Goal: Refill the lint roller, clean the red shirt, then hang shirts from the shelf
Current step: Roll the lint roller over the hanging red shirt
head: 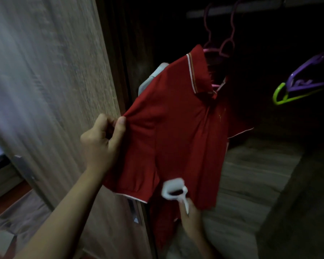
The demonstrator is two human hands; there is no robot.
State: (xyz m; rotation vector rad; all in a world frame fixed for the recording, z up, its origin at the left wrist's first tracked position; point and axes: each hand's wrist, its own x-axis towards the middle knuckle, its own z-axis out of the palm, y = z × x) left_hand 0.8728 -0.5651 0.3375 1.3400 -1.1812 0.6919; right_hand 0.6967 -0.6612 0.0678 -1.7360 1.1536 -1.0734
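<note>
a home wardrobe, seen at its open door

a wood-grain door [54, 90] stands open at left, with metal fittings [136, 214] on its edge. the inside is dark, with a rail [204, 13] across the top and pink hangers [227, 43] reaching up to it. a red shirt [176, 137] hangs on a pink hanger, with a pale garment [155, 73] just behind it. a purple hanger [307, 75] and a green hanger [288, 99] show at right, close together. under the shirt runs a wood-grain shelf [251, 165]. a white lint roller [171, 184] touches the shirt's front. past the door at far left a strip of floor [7, 200] shows, blurred.
</note>
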